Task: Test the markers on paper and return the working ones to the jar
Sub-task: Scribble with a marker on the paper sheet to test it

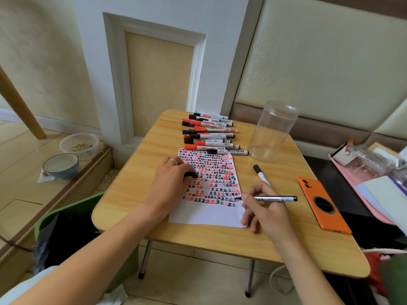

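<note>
A white paper [207, 214] covered in red and black marks lies on the small wooden table [136, 172]. My right hand [264, 208] grips an uncapped marker [275, 198], its tip touching the paper's right edge. My left hand [169, 186] rests on the paper and pinches a black cap [192, 175]. One capped marker [261, 175] lies alone right of the paper. A heap of red and black markers [209, 133] sits beyond the paper. The clear plastic jar [272, 130] stands upright at the back right with nothing inside.
An orange phone [323, 205] lies face down near the right edge. A pink tray [361, 179] with clutter sits to the right. A green bin [66, 234] with a black bag stands left of the table. Two bowls [61, 165] rest on the floor.
</note>
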`<state>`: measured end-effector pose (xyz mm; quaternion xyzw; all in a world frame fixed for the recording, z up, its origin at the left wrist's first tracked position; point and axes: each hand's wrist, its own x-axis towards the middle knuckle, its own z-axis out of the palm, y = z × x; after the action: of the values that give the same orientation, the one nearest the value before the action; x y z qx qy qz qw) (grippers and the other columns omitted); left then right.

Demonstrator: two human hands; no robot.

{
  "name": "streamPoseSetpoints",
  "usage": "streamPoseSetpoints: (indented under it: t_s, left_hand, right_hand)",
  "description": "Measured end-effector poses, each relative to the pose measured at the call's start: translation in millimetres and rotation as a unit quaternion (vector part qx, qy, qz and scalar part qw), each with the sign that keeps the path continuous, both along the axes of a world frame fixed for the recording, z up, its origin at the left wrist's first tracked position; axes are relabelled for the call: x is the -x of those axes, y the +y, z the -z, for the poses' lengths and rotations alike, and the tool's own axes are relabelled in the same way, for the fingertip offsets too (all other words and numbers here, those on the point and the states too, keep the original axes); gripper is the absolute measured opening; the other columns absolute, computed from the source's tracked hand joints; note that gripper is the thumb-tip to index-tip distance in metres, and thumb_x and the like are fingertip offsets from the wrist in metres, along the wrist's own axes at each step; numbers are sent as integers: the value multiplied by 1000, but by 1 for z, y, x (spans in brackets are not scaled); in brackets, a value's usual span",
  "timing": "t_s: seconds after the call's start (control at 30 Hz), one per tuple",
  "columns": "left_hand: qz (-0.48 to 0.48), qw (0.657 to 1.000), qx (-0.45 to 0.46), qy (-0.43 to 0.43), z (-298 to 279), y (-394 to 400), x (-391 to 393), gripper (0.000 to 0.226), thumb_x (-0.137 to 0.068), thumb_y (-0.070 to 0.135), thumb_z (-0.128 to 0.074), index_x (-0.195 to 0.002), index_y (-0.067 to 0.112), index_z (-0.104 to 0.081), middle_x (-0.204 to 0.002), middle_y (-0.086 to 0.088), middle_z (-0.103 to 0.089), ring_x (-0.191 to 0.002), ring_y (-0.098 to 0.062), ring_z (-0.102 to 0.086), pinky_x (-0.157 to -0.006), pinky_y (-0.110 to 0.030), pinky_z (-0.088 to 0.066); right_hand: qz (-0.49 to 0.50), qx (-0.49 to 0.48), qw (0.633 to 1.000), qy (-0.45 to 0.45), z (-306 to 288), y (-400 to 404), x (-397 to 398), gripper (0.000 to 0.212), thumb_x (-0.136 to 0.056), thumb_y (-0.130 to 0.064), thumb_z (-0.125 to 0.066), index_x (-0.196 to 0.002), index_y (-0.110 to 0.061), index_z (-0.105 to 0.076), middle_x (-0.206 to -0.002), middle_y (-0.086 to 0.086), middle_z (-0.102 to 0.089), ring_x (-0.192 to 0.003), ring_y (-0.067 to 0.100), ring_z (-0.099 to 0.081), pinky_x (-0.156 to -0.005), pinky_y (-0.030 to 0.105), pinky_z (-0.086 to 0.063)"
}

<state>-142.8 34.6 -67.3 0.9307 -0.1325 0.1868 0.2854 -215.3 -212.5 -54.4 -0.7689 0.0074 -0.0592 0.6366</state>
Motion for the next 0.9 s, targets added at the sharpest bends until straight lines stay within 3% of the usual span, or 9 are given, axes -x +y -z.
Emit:
streamPoseSetpoints:
  t_s: [0.2, 0.57, 0.7, 0.83, 0.9]
  left_hand:
    - [173, 984, 32, 11, -4, -20, 18, 22, -92, 19, -73, -112, 26, -73, -106, 9, -60, -97, -8, -50, -77, -25, -41]
    - [197, 979, 57, 0, 3, -39, 23, 22, -93, 18, -71, -113, 26, -72, -106, 11, -59, -98, -4, -47, -79, -17, -35]
    - [239, 968, 70, -11, 0, -44, 27, 20, -94, 20, -70, -114, 24, -71, -109, 8, -61, -103, -9, -54, -85, -23, -45]
    - [270, 959, 87, 4, -1, -49, 33, 18, -95, 13, -67, -111, 21, -64, -104, 8, -66, -94, -9, -61, -78, -26, -50]
    - [270, 958, 95, 13, -2, -48, 33, 18, -94, 12, -66, -109, 21, -61, -101, 9, -68, -89, -7, -61, -73, -21, -49]
  right_hand:
    - [-46, -15, 998, -45, -3, 2, 4, 12, -92, -2, -71, -97, -3, -60, -66, 14, -65, -44, 25, -61, -37, 27, -42]
    - [-48, -18, 997, -58, 2, 0, 1, 13, -92, -5, -72, -96, 0, -61, -67, 28, -61, -45, 25, -60, -37, 26, -39]
    - [-66, -7, 996, -53, 3, -1, 0, 11, -91, -4, -73, -95, -3, -62, -59, 23, -61, -42, 22, -56, -37, 25, -38]
    - [-79, 0, 995, -55, 2, -3, 0, 11, -88, -24, -79, -91, -17, -72, -54, 20, -55, -42, 20, -45, -40, 24, -34]
    - [-91, -26, 994, -57, 1, -5, 2, 27, -89, -43, -69, -97, -18, -77, -64, 21, -62, -47, 25, -50, -42, 25, -35]
